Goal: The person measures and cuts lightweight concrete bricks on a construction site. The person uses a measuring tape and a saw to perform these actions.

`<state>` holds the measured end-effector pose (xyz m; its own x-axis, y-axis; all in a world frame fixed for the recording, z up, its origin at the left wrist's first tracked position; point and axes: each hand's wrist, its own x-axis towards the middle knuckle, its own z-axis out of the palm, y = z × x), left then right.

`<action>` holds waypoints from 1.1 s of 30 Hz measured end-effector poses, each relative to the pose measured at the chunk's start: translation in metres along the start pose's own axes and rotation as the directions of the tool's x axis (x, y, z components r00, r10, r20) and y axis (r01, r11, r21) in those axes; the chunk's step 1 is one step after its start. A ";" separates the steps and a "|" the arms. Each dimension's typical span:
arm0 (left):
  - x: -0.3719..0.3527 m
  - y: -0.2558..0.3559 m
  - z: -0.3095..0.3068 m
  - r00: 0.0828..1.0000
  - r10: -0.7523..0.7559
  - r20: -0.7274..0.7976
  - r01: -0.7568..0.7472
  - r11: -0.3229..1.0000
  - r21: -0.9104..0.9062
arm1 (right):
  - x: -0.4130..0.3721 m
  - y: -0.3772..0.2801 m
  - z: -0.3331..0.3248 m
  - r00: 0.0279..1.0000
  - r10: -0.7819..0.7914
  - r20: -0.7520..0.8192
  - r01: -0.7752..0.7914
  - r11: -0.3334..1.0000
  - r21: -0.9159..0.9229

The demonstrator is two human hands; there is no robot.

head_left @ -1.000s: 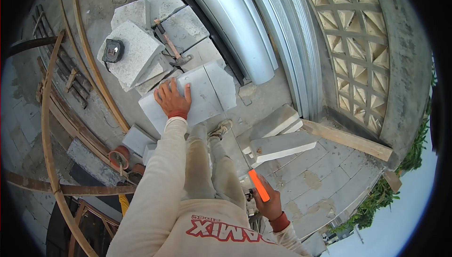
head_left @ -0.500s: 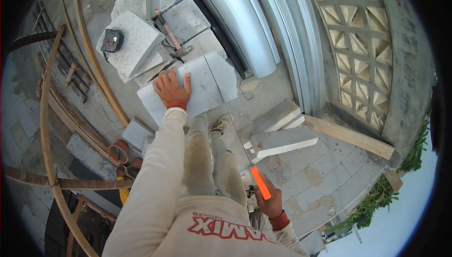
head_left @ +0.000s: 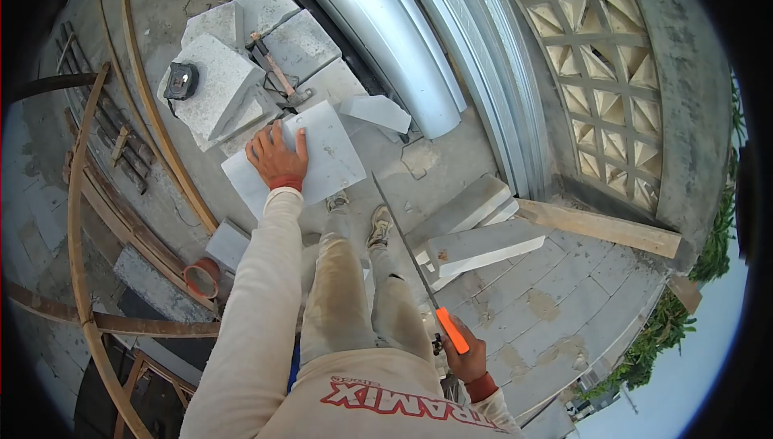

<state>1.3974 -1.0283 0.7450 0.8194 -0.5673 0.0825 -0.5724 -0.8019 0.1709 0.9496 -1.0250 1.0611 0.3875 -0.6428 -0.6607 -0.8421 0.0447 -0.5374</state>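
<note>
My left hand lies spread and flat on top of a pale lightweight concrete block, which has a straight edge on its right. In my right hand is a handsaw, gripped by its orange handle. Its long thin blade points forward, and the tip is just right of the block, apart from it. A broken-edged block piece rests tilted behind the block, near the silver metal profiles.
A tape measure sits on a rough slab, with a hammer beside it. More cut blocks and a timber plank lie at right. Long boards and an orange bucket are at left.
The block has parted along its cut line, and the right-hand piece has dropped away backward. The saw blade has come free of the block. My left hand stays on the remaining part.
</note>
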 end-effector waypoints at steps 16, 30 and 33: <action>-0.011 -0.004 0.020 0.991 0.075 -0.106 -0.067 0.995 0.077 | 0.179 0.077 0.095 0.973 -0.231 0.012 0.211 0.907 0.364; -0.005 -0.006 0.013 0.994 0.064 -0.092 -0.070 0.996 -0.061 | 0.154 0.069 0.086 0.961 -0.265 -0.084 0.276 0.942 0.191; -0.007 -0.025 0.000 0.987 -0.008 -0.161 -0.024 0.980 -0.197 | 0.164 0.043 0.068 0.933 -0.337 -0.125 0.348 0.934 0.081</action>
<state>1.4056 -1.0046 0.7402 0.8180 -0.5234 0.2385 -0.5750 -0.7352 0.3588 1.0022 -1.0761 0.8938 0.5986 -0.7105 -0.3699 -0.6212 -0.1201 -0.7744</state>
